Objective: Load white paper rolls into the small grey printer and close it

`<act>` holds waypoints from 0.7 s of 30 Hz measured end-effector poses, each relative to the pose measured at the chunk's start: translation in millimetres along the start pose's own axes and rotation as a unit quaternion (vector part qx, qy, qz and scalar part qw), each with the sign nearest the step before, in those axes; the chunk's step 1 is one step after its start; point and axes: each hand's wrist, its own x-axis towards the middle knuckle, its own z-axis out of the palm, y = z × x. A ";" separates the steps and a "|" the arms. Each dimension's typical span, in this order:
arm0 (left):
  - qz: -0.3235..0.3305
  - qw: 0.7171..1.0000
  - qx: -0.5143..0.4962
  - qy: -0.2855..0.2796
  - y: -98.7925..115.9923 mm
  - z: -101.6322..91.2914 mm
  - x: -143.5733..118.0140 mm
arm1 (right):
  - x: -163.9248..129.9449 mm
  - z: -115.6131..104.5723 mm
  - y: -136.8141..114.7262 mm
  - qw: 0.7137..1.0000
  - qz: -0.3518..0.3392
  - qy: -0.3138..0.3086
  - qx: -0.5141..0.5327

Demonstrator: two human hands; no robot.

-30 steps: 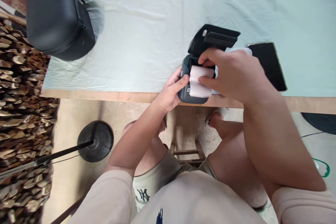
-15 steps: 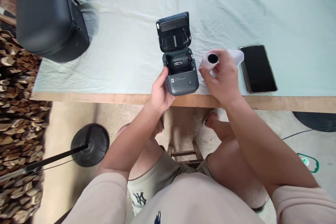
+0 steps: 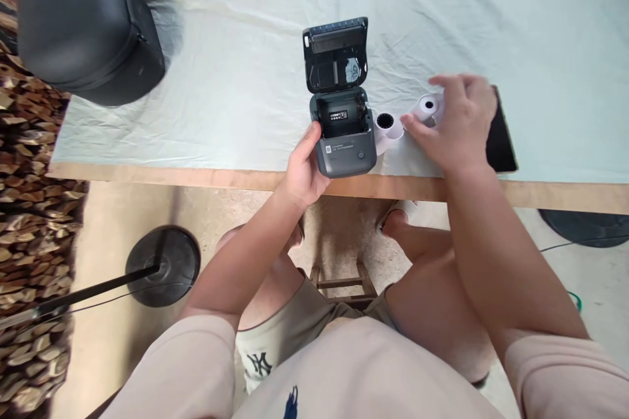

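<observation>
Fingers (image 3: 428,131) of our right hand (image 3: 459,124) are spreading loosely over two paper rolls (image 3: 389,126) lying on the table (image 3: 246,78) just beside the open printer (image 3: 341,134). Our left hand (image 3: 302,173) is bracing the printer's side; we are judging a firm pinch advisable.

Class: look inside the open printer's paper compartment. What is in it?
The printer compartment holds no roll; only a label on its floor shows. Both paper rolls lie outside, by the right hand. Its deeper corners are shadowed.
</observation>
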 end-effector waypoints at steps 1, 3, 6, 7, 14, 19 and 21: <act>0.000 1.000 -0.002 0.003 0.2 0.5 -0.4 | 2.3 1.9 3.2 0.999 0.022 -0.045 -0.007; -0.001 1.000 -0.004 0.007 0.1 0.7 -0.9 | 3.1 5.7 8.5 0.996 0.031 -0.077 0.024; -0.001 1.000 -0.005 0.006 -1.2 -0.3 -0.1 | 0.4 14.5 17.7 0.987 0.035 -0.016 0.159; -0.003 1.000 -0.007 0.004 -1.7 -0.7 0.5 | -0.2 19.4 22.0 0.973 0.052 0.006 0.224; -0.002 1.000 -0.017 -0.005 -2.1 0.4 2.4 | 5.7 42.4 50.6 0.803 0.190 -0.019 0.565; -0.001 1.000 -0.002 -0.014 -6.4 -1.2 3.5 | -1.4 14.6 -15.5 0.888 -0.048 0.023 0.457; 0.017 0.999 0.006 -0.030 -9.9 -3.3 4.2 | -9.2 4.3 -52.6 0.917 -0.167 0.001 0.362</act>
